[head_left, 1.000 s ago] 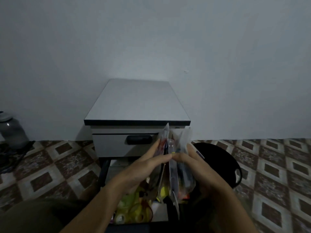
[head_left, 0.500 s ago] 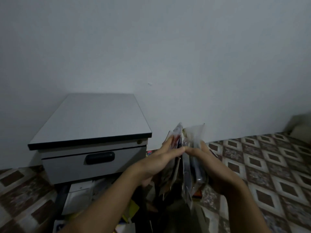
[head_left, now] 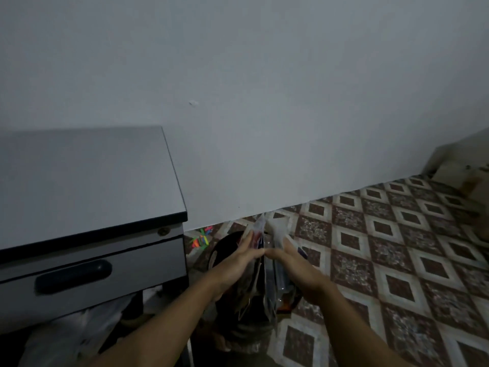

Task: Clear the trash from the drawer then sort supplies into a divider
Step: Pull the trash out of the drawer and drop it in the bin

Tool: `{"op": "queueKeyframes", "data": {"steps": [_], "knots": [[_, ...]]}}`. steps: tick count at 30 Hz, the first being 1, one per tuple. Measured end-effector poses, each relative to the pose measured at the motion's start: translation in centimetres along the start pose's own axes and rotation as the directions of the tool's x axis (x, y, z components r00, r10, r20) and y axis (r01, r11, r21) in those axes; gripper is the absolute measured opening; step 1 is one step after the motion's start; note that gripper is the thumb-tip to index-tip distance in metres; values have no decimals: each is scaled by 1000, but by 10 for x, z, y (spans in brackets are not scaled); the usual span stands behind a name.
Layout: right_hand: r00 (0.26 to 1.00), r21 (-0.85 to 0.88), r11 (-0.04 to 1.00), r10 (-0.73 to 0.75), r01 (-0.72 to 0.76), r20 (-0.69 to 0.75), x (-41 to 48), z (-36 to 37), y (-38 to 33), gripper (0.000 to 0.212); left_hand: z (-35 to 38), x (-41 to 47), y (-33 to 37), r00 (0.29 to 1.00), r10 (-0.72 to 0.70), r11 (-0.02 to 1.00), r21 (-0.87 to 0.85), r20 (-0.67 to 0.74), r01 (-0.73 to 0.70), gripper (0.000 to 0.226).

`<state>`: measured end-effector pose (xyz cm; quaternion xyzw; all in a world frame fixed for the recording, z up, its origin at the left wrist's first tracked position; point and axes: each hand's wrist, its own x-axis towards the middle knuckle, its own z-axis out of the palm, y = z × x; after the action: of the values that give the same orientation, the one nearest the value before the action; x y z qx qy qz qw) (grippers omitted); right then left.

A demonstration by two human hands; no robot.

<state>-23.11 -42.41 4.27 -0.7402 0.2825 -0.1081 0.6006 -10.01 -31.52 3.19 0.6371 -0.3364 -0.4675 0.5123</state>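
Two bare forearms are being stretched in from 6 o'clock, and one bundle of clear packets (head_left: 267, 290) is being squeezed between the two hands. The left hand (head_left: 238, 263) is being laid flat against its 9 o'clock face and the right hand (head_left: 293, 263) against its 3 o'clock face, with fingers straight and thumb tips being brought together on the near edge. How many packets are being held cannot be told; two tops are being shown above the fingers. The bundle is being held upright directly over one black bin (head_left: 225, 250), whose rim is being seen at 9 o'clock of the left hand. At 8 o'clock of the hands one lower drawer (head_left: 79, 329) is being left pulled out under the one cabinet (head_left: 87, 186), its pale contents too dim to name. Above it one closed drawer front (head_left: 132, 266) is being shown with one black handle (head_left: 72, 276). One small scatter of bright coloured bits (head_left: 201, 238) is lying on the patterned floor tiles (head_left: 383, 247) at 11 o'clock of the bin, beside the cabinet. One pale mark (head_left: 194, 103) is being shown on the grey wall (head_left: 264, 62) at 12 o'clock. Against the frame half a second before, the same flat two-handed hold is being kept. The cabinet is being carried further toward 9 o'clock of the view, the bin is now being seen beneath the bundle, and more tiled floor is being opened up at 3 o'clock.
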Motion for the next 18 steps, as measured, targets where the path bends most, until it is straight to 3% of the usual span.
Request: {"op": "queueKeyframes", "data": {"steps": [4,7,10,18], "knots": [[998,20,998,59,-59,34,46,-7,41,88,-6,45,-28,1000,-22,999,23,1,22,92],[998,87,995,39,-44,55,72,-5,66,89,-14,76,-52,999,-38,999,28,28,37,75],[996,92,993,66,-71,62,90,2,94,88,-18,92,-76,988,-149,988,37,31,148,63],[971,-15,975,222,-222,88,94,18,125,85,-18,104,-92,952,-307,942,146,5,302,60]]}}
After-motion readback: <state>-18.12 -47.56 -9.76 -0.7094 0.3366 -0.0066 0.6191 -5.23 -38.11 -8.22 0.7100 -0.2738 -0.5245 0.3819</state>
